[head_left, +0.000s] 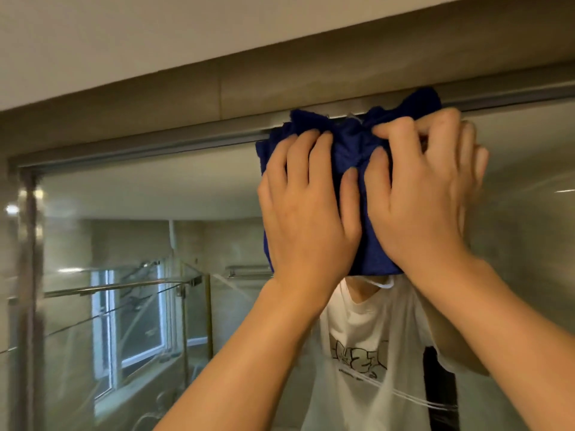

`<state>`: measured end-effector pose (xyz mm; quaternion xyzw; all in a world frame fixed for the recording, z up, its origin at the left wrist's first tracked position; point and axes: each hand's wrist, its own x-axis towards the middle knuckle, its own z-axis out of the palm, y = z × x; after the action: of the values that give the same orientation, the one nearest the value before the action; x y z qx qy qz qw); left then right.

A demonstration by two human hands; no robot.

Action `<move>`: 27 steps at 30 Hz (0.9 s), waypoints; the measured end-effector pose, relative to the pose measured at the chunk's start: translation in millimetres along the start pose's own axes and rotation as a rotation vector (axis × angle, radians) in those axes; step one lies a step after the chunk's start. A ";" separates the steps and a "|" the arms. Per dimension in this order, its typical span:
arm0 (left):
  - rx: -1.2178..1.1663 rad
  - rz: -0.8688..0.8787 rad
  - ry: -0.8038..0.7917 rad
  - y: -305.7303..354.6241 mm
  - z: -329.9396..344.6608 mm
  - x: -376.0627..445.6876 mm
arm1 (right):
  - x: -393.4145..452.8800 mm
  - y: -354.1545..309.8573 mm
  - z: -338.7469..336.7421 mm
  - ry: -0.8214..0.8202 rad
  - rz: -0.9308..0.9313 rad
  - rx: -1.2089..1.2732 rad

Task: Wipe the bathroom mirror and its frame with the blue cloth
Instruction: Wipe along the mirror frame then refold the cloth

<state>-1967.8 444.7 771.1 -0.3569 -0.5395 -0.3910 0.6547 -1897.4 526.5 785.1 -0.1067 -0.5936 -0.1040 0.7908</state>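
The mirror (pixel 130 194) is bounded by a metal frame (pixel 149 144) along its left side and top, and a window and glass panels are reflected in it. The blue cloth (pixel 351 150) is pressed against the glass just under the top rail. The left hand (pixel 306 209) is laid flat on it with straight fingers; the right hand's (pixel 417 194) grip is curled, bunching the cloth.

light: soft, even, indoor | glare: we see bright spots on the steel mirror frame (pixel 29 194) at left | blur: slight motion smear | edges: lines bend
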 end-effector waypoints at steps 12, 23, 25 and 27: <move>0.037 -0.063 0.015 -148.8 -67.2 12.3 | -11.5 -146.4 57.7 -0.081 -0.073 0.159; 0.152 -0.163 0.045 -197.7 -83.9 2.5 | -19.8 -190.7 74.8 -0.090 -0.141 0.353; 0.149 -0.155 0.051 -176.2 -75.5 -1.6 | -18.0 -171.4 65.6 -0.090 -0.163 0.338; 0.142 -0.126 0.064 -145.3 -63.3 -2.5 | -14.5 -141.7 53.8 -0.091 -0.169 0.278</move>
<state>-2071.4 324.8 764.9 -0.2620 -0.5661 -0.4034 0.6694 -1992.0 407.3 792.2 0.0496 -0.6443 -0.0819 0.7588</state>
